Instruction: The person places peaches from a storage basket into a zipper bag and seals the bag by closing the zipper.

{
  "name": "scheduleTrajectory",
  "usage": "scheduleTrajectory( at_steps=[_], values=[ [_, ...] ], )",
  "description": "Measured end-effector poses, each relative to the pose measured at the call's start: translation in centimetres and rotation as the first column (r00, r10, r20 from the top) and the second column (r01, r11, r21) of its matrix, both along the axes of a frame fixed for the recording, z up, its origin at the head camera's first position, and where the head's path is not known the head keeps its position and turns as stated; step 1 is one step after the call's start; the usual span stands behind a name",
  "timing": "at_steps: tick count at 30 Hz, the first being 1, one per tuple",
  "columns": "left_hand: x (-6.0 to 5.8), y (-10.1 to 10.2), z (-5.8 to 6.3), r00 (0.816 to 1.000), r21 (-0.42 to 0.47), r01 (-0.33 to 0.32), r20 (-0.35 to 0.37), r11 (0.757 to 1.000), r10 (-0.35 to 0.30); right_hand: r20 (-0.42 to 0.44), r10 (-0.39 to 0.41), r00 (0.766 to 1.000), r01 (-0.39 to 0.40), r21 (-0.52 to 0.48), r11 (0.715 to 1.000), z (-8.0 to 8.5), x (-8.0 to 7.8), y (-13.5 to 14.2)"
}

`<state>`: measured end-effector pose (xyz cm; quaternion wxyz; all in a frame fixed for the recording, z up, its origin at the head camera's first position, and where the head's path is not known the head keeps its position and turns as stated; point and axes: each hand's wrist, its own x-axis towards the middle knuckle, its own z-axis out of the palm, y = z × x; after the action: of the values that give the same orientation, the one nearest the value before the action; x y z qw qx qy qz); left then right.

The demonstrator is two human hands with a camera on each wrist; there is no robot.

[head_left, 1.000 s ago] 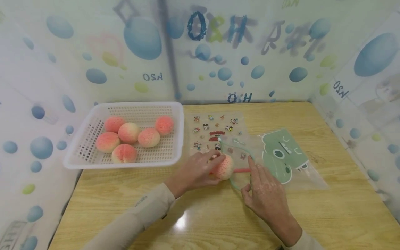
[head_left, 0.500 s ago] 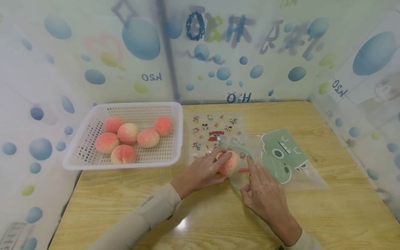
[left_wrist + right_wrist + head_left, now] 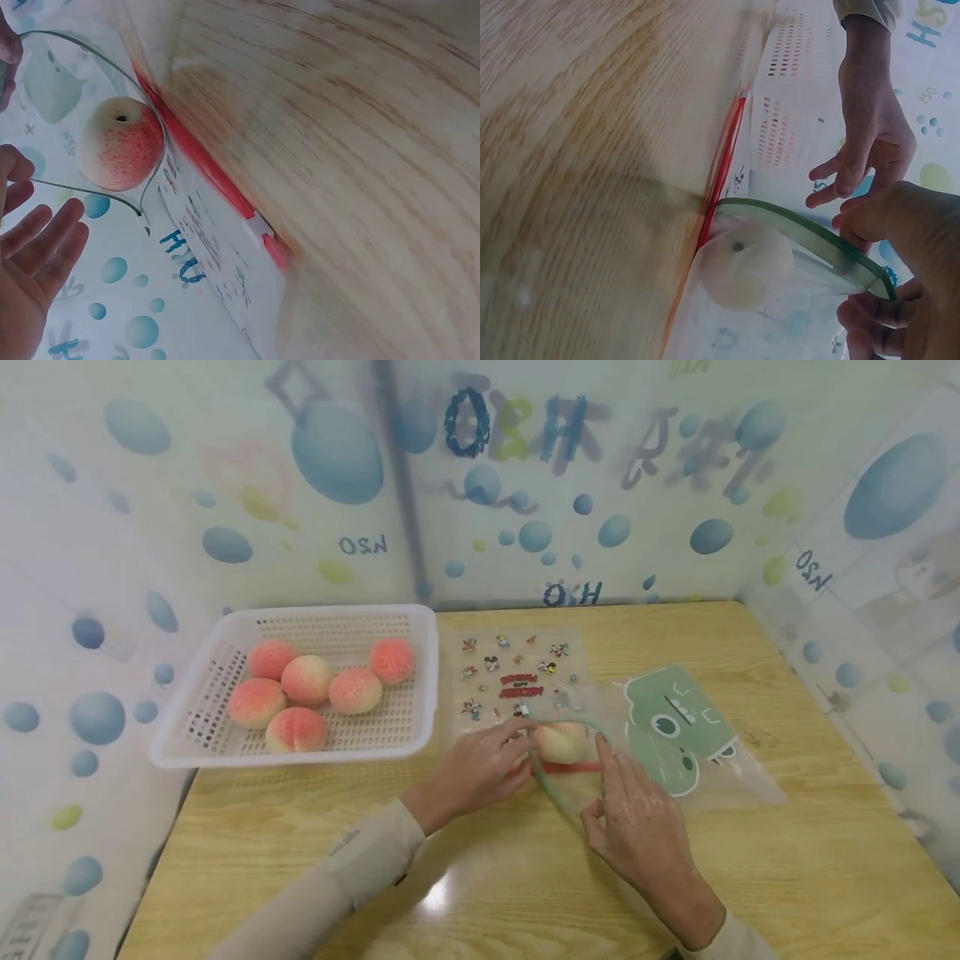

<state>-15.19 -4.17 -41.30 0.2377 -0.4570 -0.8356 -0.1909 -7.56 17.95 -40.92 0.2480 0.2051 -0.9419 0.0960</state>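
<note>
A pale pink peach (image 3: 561, 743) lies just inside the mouth of a clear plastic bag with a green zip edge (image 3: 795, 225). In the right wrist view the peach shows hazily through the plastic. My right hand (image 3: 641, 818) holds that edge, fingers on the far lip and thumb by the near one, so the mouth gapes. My left hand (image 3: 480, 768) is at the left of the mouth, fingertips close beside the peach. Its fingers are loosely spread in the left wrist view. A green cartoon face (image 3: 675, 727) is printed on the bag.
A white plastic basket (image 3: 431, 693) with several peaches (image 3: 307, 681) stands at the left. Under the zip bag lies another clear bag (image 3: 517, 652) with small cartoon prints and a red slider strip (image 3: 210, 165). Patterned curtains surround the wooden table (image 3: 825, 860).
My left hand has pushed the peach to the right into the bag mouth, let go of it and drawn back slightly left. The right hand has stayed in place.
</note>
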Motion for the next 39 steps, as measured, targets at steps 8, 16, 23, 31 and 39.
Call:
scheduleTrajectory(
  at_steps=[8,16,23,31,39],
  values=[
    [0.2,-1.0,0.5,0.999,-0.027,-0.042,-0.029,0.999,0.041,-0.005,-0.004,1.000,0.004,0.015,1.000,0.3,-0.1,0.0],
    [0.3,-1.7,1.0,0.998,-0.052,-0.059,0.009,0.997,0.060,-0.010,0.001,1.000,-0.001,0.021,1.000,0.3,-0.2,-0.2],
    [0.1,-2.3,1.4,0.997,-0.022,-0.056,-0.057,0.998,0.055,-0.012,0.007,1.000,-0.007,0.015,1.000,0.2,-0.1,-0.2],
    [-0.5,-3.1,2.1,0.994,-0.036,-0.109,-0.035,0.993,0.107,-0.003,0.007,1.000,-0.007,0.001,1.000,-0.2,-0.1,-0.2],
    [-1.0,-4.7,3.2,0.989,-0.069,-0.148,-0.013,0.987,0.148,-0.002,0.015,1.000,-0.015,-0.007,1.000,-0.3,-0.3,-0.4]
  ],
)
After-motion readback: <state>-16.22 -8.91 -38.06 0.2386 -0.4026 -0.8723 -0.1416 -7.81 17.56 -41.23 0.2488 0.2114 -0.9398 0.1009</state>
